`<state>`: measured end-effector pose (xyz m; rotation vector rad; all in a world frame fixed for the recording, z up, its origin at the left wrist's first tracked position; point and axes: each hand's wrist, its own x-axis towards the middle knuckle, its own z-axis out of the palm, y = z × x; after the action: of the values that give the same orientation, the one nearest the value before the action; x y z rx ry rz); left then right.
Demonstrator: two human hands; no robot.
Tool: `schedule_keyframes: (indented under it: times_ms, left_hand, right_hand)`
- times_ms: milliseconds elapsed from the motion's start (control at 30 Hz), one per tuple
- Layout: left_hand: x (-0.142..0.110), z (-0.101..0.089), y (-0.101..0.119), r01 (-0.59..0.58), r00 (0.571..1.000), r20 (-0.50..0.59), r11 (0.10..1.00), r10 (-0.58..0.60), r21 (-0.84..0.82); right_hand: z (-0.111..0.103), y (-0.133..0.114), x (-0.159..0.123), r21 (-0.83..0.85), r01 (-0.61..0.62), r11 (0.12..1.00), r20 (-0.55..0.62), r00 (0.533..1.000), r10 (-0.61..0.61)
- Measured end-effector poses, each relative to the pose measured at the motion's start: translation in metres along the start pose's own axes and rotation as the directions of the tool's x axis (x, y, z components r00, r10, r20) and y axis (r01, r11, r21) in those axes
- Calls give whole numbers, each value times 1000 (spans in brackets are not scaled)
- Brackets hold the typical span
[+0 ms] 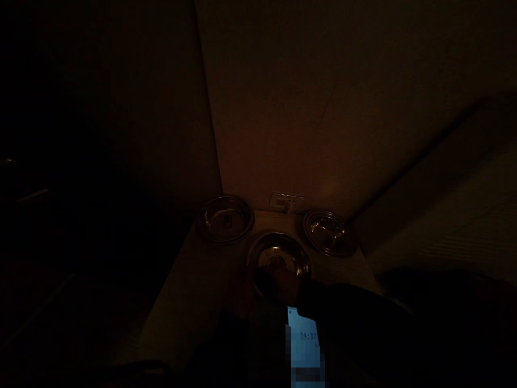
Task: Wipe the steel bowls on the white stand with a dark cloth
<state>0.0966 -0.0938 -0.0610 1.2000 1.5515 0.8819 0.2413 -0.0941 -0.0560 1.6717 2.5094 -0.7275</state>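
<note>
The light is very dim. A shiny round metal bowl (pixel 297 248) sits near the front of a small wooden table, between my two hands. My left hand (pixel 241 291) is at its left rim, seemingly gripping it, though the fingers are mostly lost in shadow. Reaching in from the right, my right hand (pixel 283 283) is inside the bowl with its fingers bent down. A dark patch lies under that hand; whether it is an object or shadow I cannot tell.
A wide metal plate (pixel 210 233) stands at the table's (pixel 194 291) back left, with a small dark shape in it. Another metal dish (pixel 325 233) is at the back right. Behind are a wall socket (pixel 278 201) and the wall. A lit phone screen (pixel 305 326) glows below my hands.
</note>
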Motion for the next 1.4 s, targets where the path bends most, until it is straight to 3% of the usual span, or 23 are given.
schedule_keyframes:
  times_ms: [100, 167, 233, 300, 367, 467, 567, 733, 833, 900, 1033, 1133, 1267, 1400]
  left_hand:
    - [3, -2, -5, 23, 999, 34, 999, -24, 28]
    - [3, -2, -4, 10, 999, 30, 999, -11, 34]
    - [2, 0, -3, 7, 1000, 14, 1000, -7, 7]
    - [1, 3, -1, 13, 1000, 1, 1000, -13, -20]
    - [0, 6, -1, 26, 1000, -8, 999, -26, -20]
    - [2, 7, -3, 34, 999, -6, 999, -34, -9]
    - [3, 2, -6, 23, 999, 42, 1000, -22, -6]
    - [0, -2, -6, 47, 998, 51, 998, -45, -45]
    - [0, 1, -7, 84, 994, 73, 995, -79, -62]
    - [0, 1, -7, 125, 989, 81, 991, -121, -51]
    - [2, -1, -3, 82, 996, 41, 996, -82, -18]
    - [2, 0, 2, 41, 999, 15, 999, -40, -20]
    - [2, 4, 8, 78, 996, 45, 997, -79, 13]
    - [9, 3, 13, 55, 997, 47, 995, -59, 84]
  right_hand:
    - [-4, -5, 25, -84, -2, 996, -93, 996, -6]
    - [-17, 5, 34, -226, -3, 974, -86, 996, -17]
    - [-28, 17, 31, -356, -47, 933, -60, 998, 28]
    - [-33, 24, 19, -371, -126, 920, -29, 992, 124]
    - [-29, 21, 7, -319, -162, 934, 38, 982, 183]
    - [-15, 5, 5, -208, -46, 977, 72, 995, 62]
    - [-10, -2, 19, -139, -10, 990, -34, 999, 6]
    - [-21, 15, 39, -131, -205, 970, -185, 966, 179]
    - [-18, 9, 46, 84, -287, 954, -348, 889, 298]
    - [-13, 0, 49, 226, -224, 948, -385, 874, 298]
    - [-12, -11, 38, 214, 56, 975, -259, 966, 1]
    - [-17, -8, 17, 182, 166, 969, -152, 979, -139]
    - [-20, -2, -5, 85, 100, 991, -83, 992, -93]
    - [-20, -4, -7, -43, 48, 998, -41, 998, -49]
